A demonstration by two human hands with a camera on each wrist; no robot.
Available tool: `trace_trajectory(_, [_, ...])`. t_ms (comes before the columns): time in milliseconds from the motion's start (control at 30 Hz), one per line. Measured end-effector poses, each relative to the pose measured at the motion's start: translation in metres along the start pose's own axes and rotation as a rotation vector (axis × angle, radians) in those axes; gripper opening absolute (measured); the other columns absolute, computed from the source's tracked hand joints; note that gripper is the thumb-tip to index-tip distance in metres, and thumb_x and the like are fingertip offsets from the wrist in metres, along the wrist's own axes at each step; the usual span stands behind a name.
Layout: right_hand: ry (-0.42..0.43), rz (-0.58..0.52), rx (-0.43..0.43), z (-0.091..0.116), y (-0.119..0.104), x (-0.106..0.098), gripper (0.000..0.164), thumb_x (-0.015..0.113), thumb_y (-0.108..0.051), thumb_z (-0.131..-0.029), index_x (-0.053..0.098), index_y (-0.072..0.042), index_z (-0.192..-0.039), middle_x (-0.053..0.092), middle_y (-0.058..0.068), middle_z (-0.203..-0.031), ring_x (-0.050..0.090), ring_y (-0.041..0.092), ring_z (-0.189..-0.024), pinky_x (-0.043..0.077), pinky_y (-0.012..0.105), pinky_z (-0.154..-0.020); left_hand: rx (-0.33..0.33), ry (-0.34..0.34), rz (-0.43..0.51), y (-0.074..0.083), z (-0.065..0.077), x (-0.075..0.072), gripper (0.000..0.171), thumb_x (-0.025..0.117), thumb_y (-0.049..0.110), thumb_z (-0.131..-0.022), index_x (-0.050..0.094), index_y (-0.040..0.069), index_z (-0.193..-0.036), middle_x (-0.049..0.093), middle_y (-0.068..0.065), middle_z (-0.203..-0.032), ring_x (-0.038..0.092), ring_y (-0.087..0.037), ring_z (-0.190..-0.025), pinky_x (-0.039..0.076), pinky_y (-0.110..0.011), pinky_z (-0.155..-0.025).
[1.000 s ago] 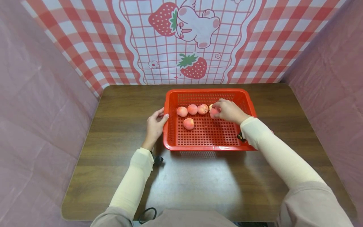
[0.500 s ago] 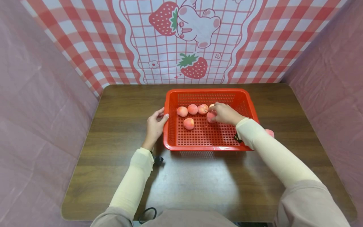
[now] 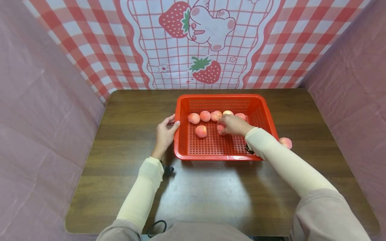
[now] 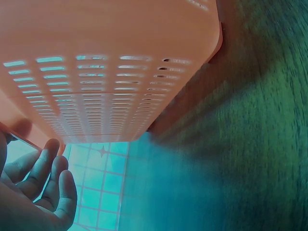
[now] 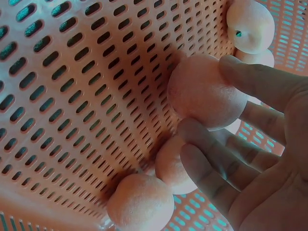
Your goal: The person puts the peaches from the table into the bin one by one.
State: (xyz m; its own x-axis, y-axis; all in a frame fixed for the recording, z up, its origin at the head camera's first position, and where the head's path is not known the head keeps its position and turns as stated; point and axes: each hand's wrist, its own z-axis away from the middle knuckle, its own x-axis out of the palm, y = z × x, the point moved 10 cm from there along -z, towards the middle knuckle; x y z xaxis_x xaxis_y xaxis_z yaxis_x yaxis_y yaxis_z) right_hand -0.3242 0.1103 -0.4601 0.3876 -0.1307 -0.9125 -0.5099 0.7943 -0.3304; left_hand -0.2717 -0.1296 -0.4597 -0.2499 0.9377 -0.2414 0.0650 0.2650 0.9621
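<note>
My right hand (image 3: 235, 125) reaches into a red plastic basket (image 3: 241, 157) and holds a peach (image 5: 207, 91) between thumb and fingers, just at the perforated floor. In the head view, the fingers partly cover this peach (image 3: 221, 129). Behind it, several peaches line the back of the basket, among them a yellowish peach (image 3: 228, 112) and a pink peach (image 3: 240, 116). One more peach (image 3: 201, 131) sits in front of that row, left of my right hand. My left hand (image 3: 165, 135) grips the basket's left rim, thumb on the rim and fingers along the outside.
Outside the basket to the right, a peach (image 3: 285, 143) lies on the wooden table (image 3: 126, 134), beside my right sleeve. A checked strawberry-print cloth (image 3: 205, 67) hangs behind the table. A black cable (image 3: 156, 227) loops at the front edge.
My right hand has moved left and toward the front of the basket with the peach, uncovering the pink peach in the back row and the one outside. My left hand has stayed still.
</note>
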Motion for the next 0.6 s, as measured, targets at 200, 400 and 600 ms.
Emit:
trace_trajectory(200, [0.030, 0.006, -0.016, -0.001, -0.005, -0.002, 0.038, 0.075, -0.016, -0.081, 0.067, -0.002, -0.116, 0.064, 0.017, -0.108, 0.057, 0.026, -0.090, 0.050, 0.045, -0.083, -0.004, 0.003, -0.004, -0.001, 0.000, 0.000, 0.040, 0.068, 0.012, -0.090, 0.062, -0.002, -0.127, 0.068, -0.026, -0.111, 0.066, -0.035, -0.099, 0.057, -0.042, -0.088])
trace_trajectory(400, [0.050, 0.010, -0.055, -0.002, -0.010, -0.002, 0.035, 0.076, -0.017, -0.082, 0.068, -0.003, -0.112, 0.064, 0.016, -0.103, 0.057, 0.027, -0.090, 0.049, 0.045, -0.082, -0.004, 0.003, 0.002, -0.001, 0.000, 0.001, 0.040, 0.068, 0.011, -0.090, 0.062, -0.002, -0.127, 0.068, -0.026, -0.111, 0.066, -0.036, -0.099, 0.057, -0.042, -0.088])
trace_trajectory(600, [0.038, 0.016, -0.100, -0.004, -0.016, 0.000, 0.030, 0.076, -0.014, -0.080, 0.067, -0.003, -0.107, 0.066, 0.013, -0.097, 0.057, 0.025, -0.087, 0.048, 0.043, -0.081, -0.004, -0.002, 0.008, -0.001, 0.000, 0.001, 0.040, 0.067, 0.010, -0.090, 0.062, -0.002, -0.127, 0.068, -0.027, -0.111, 0.067, -0.037, -0.098, 0.057, -0.043, -0.088])
